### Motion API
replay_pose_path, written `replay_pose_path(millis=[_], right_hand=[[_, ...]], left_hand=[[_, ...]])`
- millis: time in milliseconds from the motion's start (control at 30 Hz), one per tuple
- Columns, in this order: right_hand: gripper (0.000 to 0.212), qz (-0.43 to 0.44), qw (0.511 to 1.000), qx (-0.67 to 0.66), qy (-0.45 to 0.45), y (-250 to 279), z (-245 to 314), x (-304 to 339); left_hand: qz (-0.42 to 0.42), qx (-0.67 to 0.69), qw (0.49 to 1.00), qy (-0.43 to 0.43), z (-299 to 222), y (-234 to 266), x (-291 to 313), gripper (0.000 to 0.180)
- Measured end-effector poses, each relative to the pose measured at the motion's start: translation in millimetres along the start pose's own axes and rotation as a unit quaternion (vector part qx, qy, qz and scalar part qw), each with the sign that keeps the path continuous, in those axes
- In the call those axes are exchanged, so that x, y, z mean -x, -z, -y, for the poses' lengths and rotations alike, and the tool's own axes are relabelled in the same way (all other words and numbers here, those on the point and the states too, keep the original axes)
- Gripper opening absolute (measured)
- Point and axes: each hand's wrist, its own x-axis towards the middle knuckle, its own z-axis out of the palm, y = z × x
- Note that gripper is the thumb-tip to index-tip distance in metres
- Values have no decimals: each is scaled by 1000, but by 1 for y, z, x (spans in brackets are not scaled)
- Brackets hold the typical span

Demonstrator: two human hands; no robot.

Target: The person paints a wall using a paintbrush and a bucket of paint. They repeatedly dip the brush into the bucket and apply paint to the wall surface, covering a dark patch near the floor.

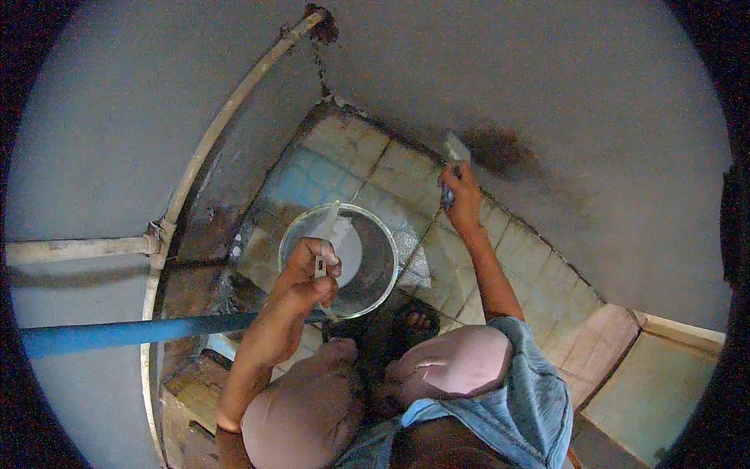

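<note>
Grips in the left hand (309, 272) a long, thin, pale flat tool (331, 219), with fingers and thumb clamped on its nearer part. Directs the free end of this tool away from the body, above the mouth of a round, pale-rimmed bucket (379, 270). Shows inside the bucket a white mass (348, 242), partly hidden behind the tool and hand.

Grips in the right hand (464, 197) a putty knife (456, 148) with a broad, flat, pale blade and a dark blue handle, with fingers closed around the handle. Points the blade away from the body, near the foot of a smooth grey wall (594, 94) and just beside a dark brown patch (500, 148); cannot tell contact between blade and wall from this view.

Includes beneath both hands a floor of pale, stained tiles (539, 266); at left, a long beige pipe (205, 152), bowed by the lens, and a straight blue pipe (117, 332) reaching toward the bucket. Shows at the lower edge two bent knees (461, 359) and a light blue garment (535, 399).
</note>
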Motion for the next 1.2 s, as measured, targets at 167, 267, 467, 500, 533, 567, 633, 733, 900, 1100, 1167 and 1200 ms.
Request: replay_pose_path(millis=[167, 267, 467, 500, 533, 567, 633, 733, 900, 1100, 1167, 1200], right_hand=[[43, 17, 997, -4, 74, -15, 4, 14], [43, 23, 999, -35, 7, 2, -2, 1], [48, -4, 997, -59, 47, -18, 18, 9], [49, -5, 995, -3, 101, -22, 23, 10], [48, 18, 995, -16, 100, -30, 20, 7], [48, 40, 994, -25, 97, -41, 11, -3], [48, 66, 995, -34, 71, -46, 2, -21], [51, 50, 998, -20, 26, -37, 5, -33], [54, -1, 997, 12, 80, -20, 46, 0], [55, 98, 995, -10, 20, -62, -4, -27], [56, 15, 999, -48, 18, -44, 13, -33], [56, -27, 998, -60, 15, -33, 20, -33]], left_hand=[[7, 22, 1000, -7, 0, -5, -3, 38], [7, 19, 1000, -8, 0, -2, -2, 40], [-16, 32, 999, -6, -2, -7, 0, 40], [-7, 41, 999, -13, -2, -8, -1, 38], [1, 46, 999, -20, -2, -7, -1, 39], [14, 52, 998, -27, -2, -7, -2, 39], [8, 57, 998, -26, -5, -7, -3, 40], [-30, 56, 998, 0, -6, -8, 1, 40], [-28, 47, 998, -13, -5, -11, 4, 41], [-11, 49, 999, -3, -6, -14, -1, 40], [-10, 57, 998, 0, -4, -9, 2, 40], [-3, 64, 998, 1, -2, -9, 1, 39]])
